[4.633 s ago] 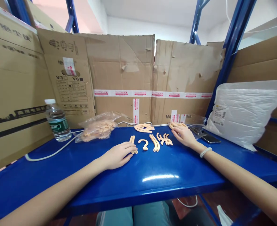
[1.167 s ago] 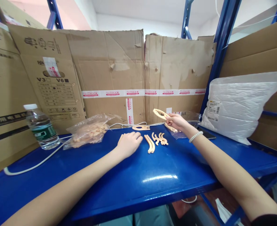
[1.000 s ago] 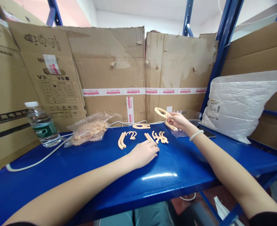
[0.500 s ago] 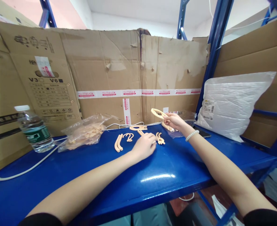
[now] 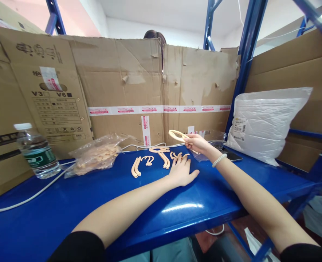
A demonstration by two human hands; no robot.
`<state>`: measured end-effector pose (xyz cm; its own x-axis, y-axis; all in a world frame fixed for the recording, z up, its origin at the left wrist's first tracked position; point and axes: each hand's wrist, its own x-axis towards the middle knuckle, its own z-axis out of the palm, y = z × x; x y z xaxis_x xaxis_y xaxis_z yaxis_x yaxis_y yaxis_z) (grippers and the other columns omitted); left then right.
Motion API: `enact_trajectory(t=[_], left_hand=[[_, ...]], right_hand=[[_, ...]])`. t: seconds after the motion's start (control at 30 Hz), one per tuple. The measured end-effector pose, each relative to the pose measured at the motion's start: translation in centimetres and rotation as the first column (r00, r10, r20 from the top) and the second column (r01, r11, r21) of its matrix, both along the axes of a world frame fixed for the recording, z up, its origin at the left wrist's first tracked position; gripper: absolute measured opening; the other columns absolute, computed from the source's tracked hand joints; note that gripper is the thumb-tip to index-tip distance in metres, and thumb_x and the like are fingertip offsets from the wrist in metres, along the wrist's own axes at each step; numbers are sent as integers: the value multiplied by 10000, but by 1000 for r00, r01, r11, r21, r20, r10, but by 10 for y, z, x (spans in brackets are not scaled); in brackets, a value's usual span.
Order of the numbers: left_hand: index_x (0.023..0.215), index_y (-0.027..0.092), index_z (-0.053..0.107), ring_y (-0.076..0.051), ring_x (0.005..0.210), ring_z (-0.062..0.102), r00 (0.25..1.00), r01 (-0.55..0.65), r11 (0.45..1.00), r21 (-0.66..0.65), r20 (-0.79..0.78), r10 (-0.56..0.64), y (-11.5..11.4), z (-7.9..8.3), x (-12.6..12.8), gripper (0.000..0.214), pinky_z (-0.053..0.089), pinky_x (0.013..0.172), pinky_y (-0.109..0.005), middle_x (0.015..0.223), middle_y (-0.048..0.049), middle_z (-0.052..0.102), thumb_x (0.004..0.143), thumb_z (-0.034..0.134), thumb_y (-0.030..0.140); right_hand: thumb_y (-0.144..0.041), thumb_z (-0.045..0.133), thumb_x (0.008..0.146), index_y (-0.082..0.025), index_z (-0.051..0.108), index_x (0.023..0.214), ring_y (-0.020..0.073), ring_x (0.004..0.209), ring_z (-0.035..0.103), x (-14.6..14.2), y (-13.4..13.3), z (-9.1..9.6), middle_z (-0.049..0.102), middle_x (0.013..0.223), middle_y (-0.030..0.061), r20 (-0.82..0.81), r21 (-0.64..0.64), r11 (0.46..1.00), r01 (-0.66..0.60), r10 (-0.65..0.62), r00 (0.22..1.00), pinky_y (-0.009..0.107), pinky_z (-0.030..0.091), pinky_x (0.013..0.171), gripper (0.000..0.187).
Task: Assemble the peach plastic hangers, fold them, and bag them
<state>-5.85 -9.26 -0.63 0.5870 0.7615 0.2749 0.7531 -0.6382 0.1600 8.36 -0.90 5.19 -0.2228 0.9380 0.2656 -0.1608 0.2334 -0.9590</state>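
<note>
Peach pieces (image 5: 164,160): set out in groups across the blue desk (image 5: 122,222).
Plastic bag (image 5: 97,156): left of them, more pieces inside.
Right hand (image 5: 199,144): fingers pinching a long loop (image 5: 176,131), raised above the desk.
Left hand (image 5: 181,174): fingers spread over small curved pieces (image 5: 173,155).

The left arm (image 5: 128,209) crosses the near edge of the blue table (image 5: 68,200) and slants forward and rightward over it, its upper part in a black sleeve (image 5: 80,247). The left hand (image 5: 181,173) is palm down, low at the table's middle, fingers spread and pointing to the far edge, thumb stretched out to the right. The right arm (image 5: 248,198) comes in over the table's near right part, angled inward. The right hand (image 5: 197,143) is raised above the table, farther back than the other, its thumb and fingers pinched together and pointing left
</note>
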Motion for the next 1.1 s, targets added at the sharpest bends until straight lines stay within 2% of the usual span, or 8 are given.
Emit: enact_trajectory(t=[0.1,0.23,0.37,0.5,0.6,0.7,0.93,1.1], left_hand=[[1320,113,510,-339,1407,283,981,176,952,249,30,-190,-22,3,-19,512,181,1160,-540,1462,-159,439,905,501,412],[1132,192,605,-265,1172,542,932,297,870,394,79,-354,-66,20,-62,281,385,1035,-455,1220,-88,643,869,546,270],[1100,209,586,-241,1072,589,914,86,823,561,284,-290,-84,43,-108,234,456,926,-395,1153,-87,643,875,524,202],[1237,197,509,-146,715,592,835,-204,903,377,548,-40,-76,50,-140,406,492,672,-285,1168,-84,625,850,599,281],[1125,189,615,-79,458,441,804,-122,987,101,593,39,-68,42,-151,310,376,474,-217,903,-19,710,865,592,356],[996,172,677,-84,454,477,770,10,998,-54,638,26,-65,32,-153,273,358,452,-208,824,-19,719,895,541,384],[904,173,677,-121,583,567,811,-15,1000,-9,585,17,-66,25,-153,189,433,548,-216,755,3,684,842,618,341],[969,174,610,-153,709,644,626,-41,999,-36,778,53,-61,25,-160,202,506,645,-247,815,-14,678,893,561,355]], right_hand=[[-172,751,635,-112,645,789,78,515,447,-4,-9,3,503,600,-20,13,19,1000,-23,23,1000,198,311,444,196],[-195,714,689,-124,684,925,86,548,462,-18,-31,10,567,664,-7,139,121,992,-47,30,990,199,337,473,248],[-225,682,746,-142,674,994,114,625,527,-48,-63,13,644,782,21,388,313,943,-110,-21,922,217,398,541,262],[-252,668,779,-162,637,993,123,622,540,-82,-91,5,623,755,3,449,439,864,-246,26,893,230,423,554,234],[-290,680,789,-183,594,1041,130,645,568,-97,-103,-7,618,793,3,354,426,854,-300,148,923,259,477,602,287],[-320,708,780,-184,589,1043,140,678,597,-100,-106,-17,613,800,5,302,379,870,-315,205,931,291,515,655,319],[-349,784,721,-184,592,886,122,647,606,-96,-101,-20,643,773,12,232,256,923,-288,230,945,231,497,546,302],[-367,776,723,-150,635,814,103,557,594,-86,-87,-23,638,670,7,339,123,931,-345,287,896,225,521,523,275]])
